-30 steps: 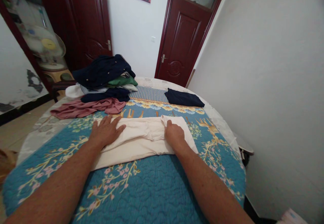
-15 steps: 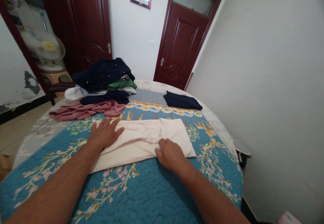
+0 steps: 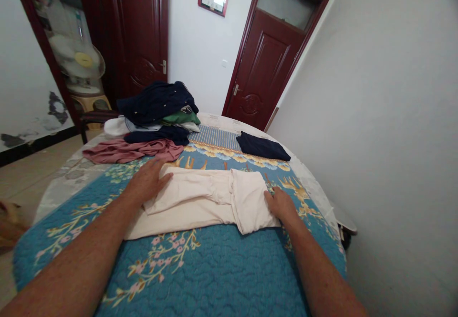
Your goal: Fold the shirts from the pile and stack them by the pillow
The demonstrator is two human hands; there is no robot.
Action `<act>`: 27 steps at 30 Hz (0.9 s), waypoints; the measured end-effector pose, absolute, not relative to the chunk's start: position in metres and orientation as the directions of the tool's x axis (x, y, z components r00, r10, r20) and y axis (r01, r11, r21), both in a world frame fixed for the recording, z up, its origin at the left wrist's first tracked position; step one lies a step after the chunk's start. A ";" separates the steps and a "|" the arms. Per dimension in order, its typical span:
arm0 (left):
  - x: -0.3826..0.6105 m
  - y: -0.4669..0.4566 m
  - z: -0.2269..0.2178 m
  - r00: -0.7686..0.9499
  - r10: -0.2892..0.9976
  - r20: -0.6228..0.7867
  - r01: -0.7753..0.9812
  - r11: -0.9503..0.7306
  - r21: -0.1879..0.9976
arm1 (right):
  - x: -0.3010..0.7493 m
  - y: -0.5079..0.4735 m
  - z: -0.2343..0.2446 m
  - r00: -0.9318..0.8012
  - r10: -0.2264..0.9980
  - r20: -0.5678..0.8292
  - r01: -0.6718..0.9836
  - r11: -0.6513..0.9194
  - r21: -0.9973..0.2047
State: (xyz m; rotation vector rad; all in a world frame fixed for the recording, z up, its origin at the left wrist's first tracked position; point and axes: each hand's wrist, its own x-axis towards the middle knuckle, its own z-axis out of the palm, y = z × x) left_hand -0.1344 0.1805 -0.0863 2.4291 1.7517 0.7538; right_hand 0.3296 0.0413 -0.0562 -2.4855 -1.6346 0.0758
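A cream garment [image 3: 200,197] lies folded into a long strip across the teal floral quilted cover [image 3: 222,269]. Its right end is doubled back over the strip as a squarish flap. My left hand [image 3: 148,183] rests on the left end, thumb stretched over the cloth and apart from the fingers. At the right edge of the flap, my right hand [image 3: 281,205] has its thumb and fingers closed on the cloth. Some of the right fingertips are hidden.
A heap of clothes stands at the far left: a navy garment [image 3: 157,102] on top, a green piece [image 3: 182,117] under it, a pink garment [image 3: 132,151] below. A folded navy garment [image 3: 264,146] lies at the far right. A white wall [image 3: 393,140] rises beyond the table's right side.
My right hand has moved right, from the middle of the cream garment to its right edge. The right flap now hangs lower at its near corner. My left hand has shifted slightly along the left end.
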 end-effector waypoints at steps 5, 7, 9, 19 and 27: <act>-0.187 0.187 -0.077 -0.006 0.937 0.350 0.866 -0.170 0.470 | 0.337 0.053 -0.063 0.379 0.924 -0.049 0.846 -0.367 -0.386; -0.198 0.187 -0.073 -0.086 0.948 0.306 0.836 -0.098 0.539 | 0.335 0.055 -0.063 0.389 0.919 -0.059 0.809 -0.372 -0.456; -0.201 0.188 -0.071 -0.087 0.949 0.303 0.807 -0.111 0.580 | 0.333 0.055 -0.062 0.384 0.920 -0.075 0.735 -0.353 -0.579; -0.197 0.190 -0.071 -0.029 0.958 0.285 0.714 -0.180 0.677 | 0.313 0.063 -0.019 0.292 0.947 -0.130 0.347 -0.232 -0.909; -0.196 0.189 -0.071 -0.019 0.961 0.277 0.681 -0.190 0.707 | 0.231 0.074 0.046 0.097 0.989 0.113 0.832 -0.018 -0.554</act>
